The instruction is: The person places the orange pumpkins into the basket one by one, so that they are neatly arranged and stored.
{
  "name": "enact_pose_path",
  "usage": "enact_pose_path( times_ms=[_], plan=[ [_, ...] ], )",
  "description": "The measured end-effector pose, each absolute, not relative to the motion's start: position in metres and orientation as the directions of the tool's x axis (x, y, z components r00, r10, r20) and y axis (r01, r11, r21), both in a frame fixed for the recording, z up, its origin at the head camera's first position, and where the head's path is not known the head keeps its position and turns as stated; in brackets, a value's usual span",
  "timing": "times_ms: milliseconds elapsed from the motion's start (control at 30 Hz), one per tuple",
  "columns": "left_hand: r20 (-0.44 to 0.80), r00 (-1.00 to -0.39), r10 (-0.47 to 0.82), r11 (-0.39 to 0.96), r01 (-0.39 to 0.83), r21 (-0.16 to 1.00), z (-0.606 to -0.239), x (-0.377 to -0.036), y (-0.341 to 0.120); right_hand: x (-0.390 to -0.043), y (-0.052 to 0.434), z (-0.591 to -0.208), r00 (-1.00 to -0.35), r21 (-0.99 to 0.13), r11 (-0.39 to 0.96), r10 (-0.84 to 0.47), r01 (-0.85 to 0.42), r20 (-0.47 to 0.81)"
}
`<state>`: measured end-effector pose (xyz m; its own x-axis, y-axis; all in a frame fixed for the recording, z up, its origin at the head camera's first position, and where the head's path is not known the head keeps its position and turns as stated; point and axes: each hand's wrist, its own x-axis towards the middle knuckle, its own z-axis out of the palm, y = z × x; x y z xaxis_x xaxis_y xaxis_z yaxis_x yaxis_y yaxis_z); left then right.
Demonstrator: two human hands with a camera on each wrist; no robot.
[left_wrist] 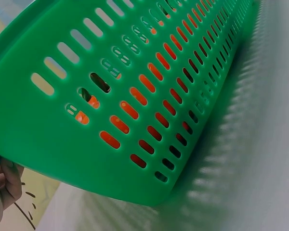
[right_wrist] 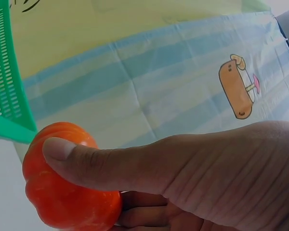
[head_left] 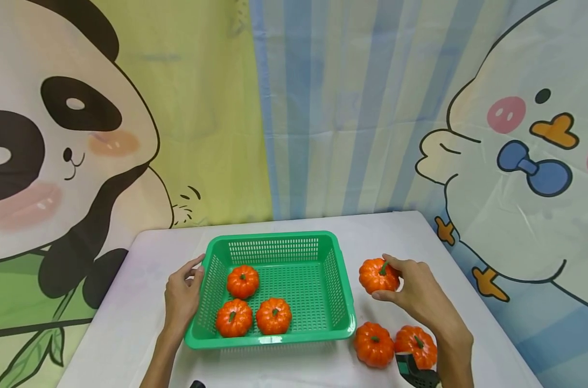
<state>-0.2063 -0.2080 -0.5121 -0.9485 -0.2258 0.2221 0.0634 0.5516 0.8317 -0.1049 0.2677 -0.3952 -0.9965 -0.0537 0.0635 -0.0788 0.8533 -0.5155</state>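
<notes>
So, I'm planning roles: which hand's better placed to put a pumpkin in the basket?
Likely the right hand: it grips a pumpkin beside the basket; the left hand holds the opposite rim.

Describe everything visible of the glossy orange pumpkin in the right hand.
The ribbed orange pumpkin, plastic-looking and glossy, is squat with a short green stem. The right hand grips it between thumb and fingers, apart from and right of the green rectangular plastic basket. The stem leans toward the hand; the pumpkin appears held above the white table.
</notes>
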Motion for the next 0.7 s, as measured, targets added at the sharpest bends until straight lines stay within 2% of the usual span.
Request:
enact_pose_path(
  times_ms=[333,700],
  plan=[
    [0.228,-0.947,-0.227,0.556,0.066,0.828,-0.512,-0.206,-0.209,-0.111,0.257,-0.39,-0.989,-0.515,0.845,-0.093,-0.14,0.117],
    [0.223,-0.949,-0.221,0.544,0.07,0.836,-0.509,-0.205,-0.207,-0.119,0.239,-0.386,-0.984,-0.531,0.829,-0.138,-0.175,0.109]
  ],
)
